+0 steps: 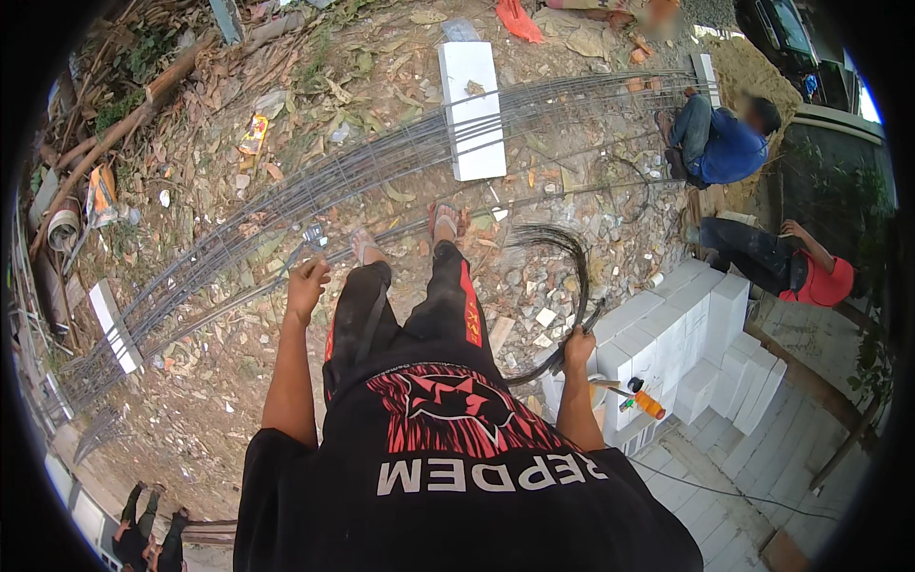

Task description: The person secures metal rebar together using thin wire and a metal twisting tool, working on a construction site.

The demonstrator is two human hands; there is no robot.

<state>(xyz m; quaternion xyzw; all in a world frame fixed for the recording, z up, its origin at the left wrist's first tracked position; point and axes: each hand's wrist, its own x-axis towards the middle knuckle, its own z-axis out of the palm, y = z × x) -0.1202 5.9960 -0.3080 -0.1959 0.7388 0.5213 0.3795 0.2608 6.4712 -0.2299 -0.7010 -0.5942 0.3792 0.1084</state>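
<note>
My right hand (579, 347) is closed around a bundle of thin black tie wire (581, 276), which curves away over the ground with its loose ends fanned out. My left hand (307, 282) hangs before my left leg with its fingers bent together. A small greyish thing (314, 235) shows just past those fingertips; I cannot tell whether they hold it. Ahead of my feet, long steel rebar cages (334, 181) stretch across the ground, resting on a white block (474, 110) in the middle and another white block (114, 326) at the left.
Stacked white blocks (658, 324) stand close on my right, with an orange-handled tool (649, 405) on them. A person in blue (729, 143) squats by the cages' far right end; a person in red (820, 276) is nearer. Rubble and dry leaves litter the ground; branches (143, 110) lie left.
</note>
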